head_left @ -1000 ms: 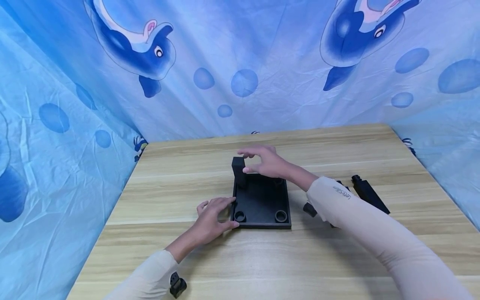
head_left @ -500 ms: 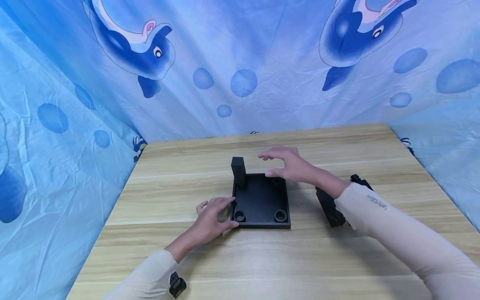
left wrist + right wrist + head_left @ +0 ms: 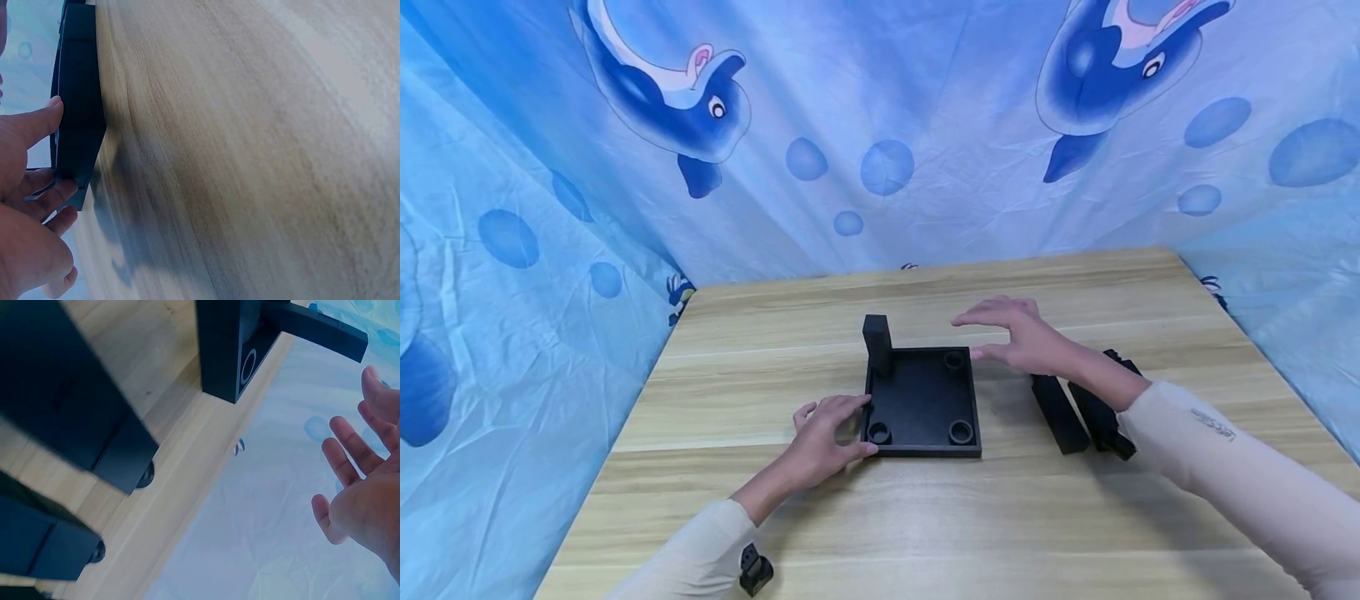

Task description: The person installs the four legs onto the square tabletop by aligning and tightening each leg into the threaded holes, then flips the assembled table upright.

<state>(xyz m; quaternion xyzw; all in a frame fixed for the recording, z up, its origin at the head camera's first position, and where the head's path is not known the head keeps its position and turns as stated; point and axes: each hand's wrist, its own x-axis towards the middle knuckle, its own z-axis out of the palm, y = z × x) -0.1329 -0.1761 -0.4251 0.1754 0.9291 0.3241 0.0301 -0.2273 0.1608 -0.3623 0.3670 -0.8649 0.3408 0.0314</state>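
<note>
The left hand [image 3: 823, 442] grips the black tray [image 3: 922, 402] across its near-left corner. Right of the tray, a pale sleeve [image 3: 1240, 479] bears lettering too blurred to read surely; black bars [image 3: 1060, 417] lie alongside. Beside the tray's far-right corner hovers the right hand [image 3: 1024, 337], empty, fingers parted. A black post [image 3: 877, 343] stands far-left.

left wrist | hands [image 3: 26, 231] (the left one) touching black tray [image 3: 81, 75] | wooden tabletop [image 3: 250, 156] alongside

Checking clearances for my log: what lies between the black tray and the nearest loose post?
In the head view, bare tabletop separates the tray from the post; the right hand hangs over that stretch's far end.
</note>
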